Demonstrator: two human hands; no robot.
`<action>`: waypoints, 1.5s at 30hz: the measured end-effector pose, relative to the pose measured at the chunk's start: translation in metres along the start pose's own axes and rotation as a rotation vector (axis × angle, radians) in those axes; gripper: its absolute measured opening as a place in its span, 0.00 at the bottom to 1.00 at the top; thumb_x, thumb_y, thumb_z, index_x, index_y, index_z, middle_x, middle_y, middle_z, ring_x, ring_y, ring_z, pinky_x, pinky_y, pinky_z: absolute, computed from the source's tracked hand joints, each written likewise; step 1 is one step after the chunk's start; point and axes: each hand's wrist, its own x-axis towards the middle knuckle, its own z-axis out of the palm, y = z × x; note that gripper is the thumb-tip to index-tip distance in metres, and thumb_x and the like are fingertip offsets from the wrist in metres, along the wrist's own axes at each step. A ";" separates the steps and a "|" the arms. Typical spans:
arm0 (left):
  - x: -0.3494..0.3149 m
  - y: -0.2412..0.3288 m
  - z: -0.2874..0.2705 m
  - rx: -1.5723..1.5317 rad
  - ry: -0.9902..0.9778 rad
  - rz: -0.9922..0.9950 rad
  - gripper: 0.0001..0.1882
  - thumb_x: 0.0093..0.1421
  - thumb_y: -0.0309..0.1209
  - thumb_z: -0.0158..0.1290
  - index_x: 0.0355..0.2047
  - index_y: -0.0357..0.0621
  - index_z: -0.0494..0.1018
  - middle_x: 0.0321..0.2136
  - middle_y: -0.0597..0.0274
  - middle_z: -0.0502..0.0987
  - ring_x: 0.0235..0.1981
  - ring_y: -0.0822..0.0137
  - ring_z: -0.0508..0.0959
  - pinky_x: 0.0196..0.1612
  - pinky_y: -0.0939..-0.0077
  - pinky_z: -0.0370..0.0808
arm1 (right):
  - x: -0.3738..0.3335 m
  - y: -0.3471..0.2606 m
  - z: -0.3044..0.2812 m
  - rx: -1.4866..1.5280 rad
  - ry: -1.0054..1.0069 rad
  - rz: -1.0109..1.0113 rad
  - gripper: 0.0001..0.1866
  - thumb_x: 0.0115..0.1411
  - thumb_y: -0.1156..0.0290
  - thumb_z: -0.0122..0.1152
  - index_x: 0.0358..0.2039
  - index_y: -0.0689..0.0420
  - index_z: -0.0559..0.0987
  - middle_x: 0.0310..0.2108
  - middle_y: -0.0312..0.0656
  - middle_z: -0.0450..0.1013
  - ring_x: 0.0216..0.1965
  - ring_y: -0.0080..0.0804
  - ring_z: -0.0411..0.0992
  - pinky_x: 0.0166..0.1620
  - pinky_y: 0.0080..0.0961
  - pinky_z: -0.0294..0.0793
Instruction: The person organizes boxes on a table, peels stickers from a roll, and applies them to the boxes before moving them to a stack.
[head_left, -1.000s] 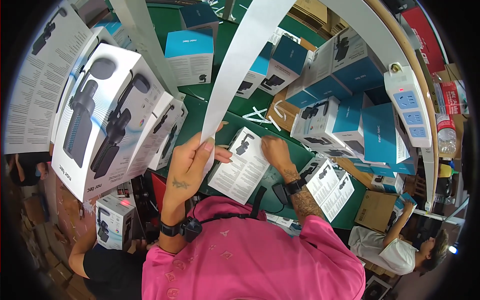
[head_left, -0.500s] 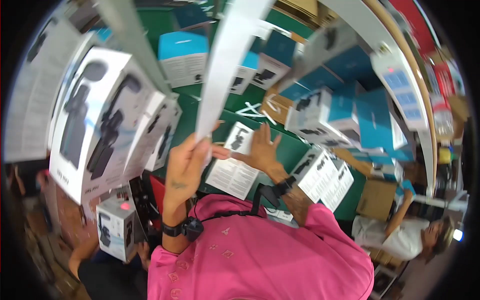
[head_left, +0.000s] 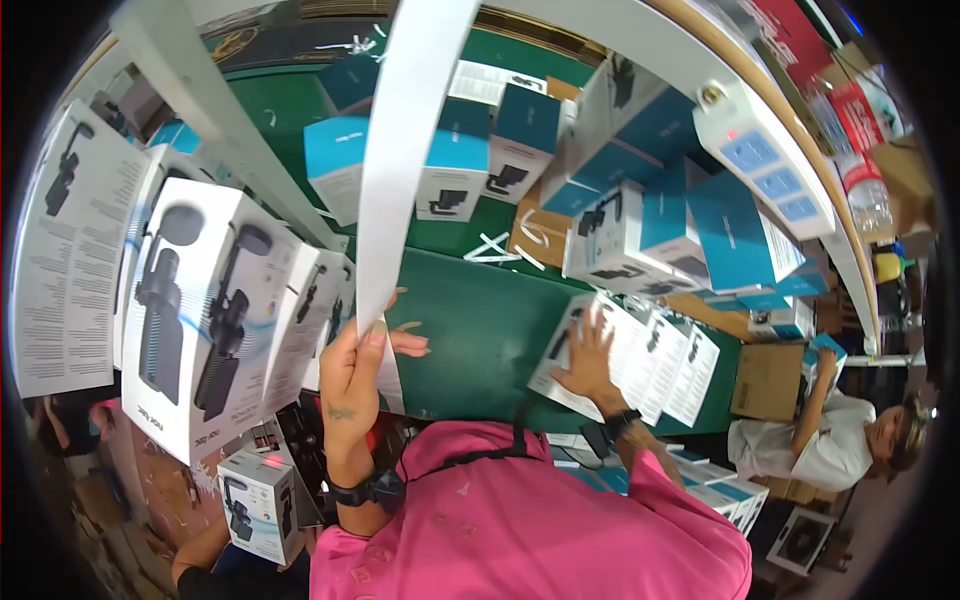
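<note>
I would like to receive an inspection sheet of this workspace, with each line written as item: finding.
Surface: dark-green flat tabletop, between both hands.
Job's things: long white paper-like strip; white printed cardboard box.
Clutter: thin white scraps, crossed, beyond the hands.
Hands: left hand pinches the strip; right hand lies spread over the box.
Cables: thin black cord or strap across the pink shirt; which, unclear.
Surroundings: teal-and-white cardboard boxes, white rectangular power strip, person in white shirt.

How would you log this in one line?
left hand: pinching white strip | right hand: spread on white box | white box: on green table
</note>
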 end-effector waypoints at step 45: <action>-0.015 0.033 -0.001 -0.459 -0.319 -0.089 0.22 0.70 0.28 0.43 0.61 0.32 0.58 0.43 0.44 0.78 0.37 0.56 0.82 0.44 0.68 0.78 | 0.110 -0.157 -0.002 0.060 0.116 -0.272 0.68 0.47 0.25 0.57 0.67 0.74 0.48 0.69 0.65 0.46 0.72 0.56 0.42 0.67 0.66 0.35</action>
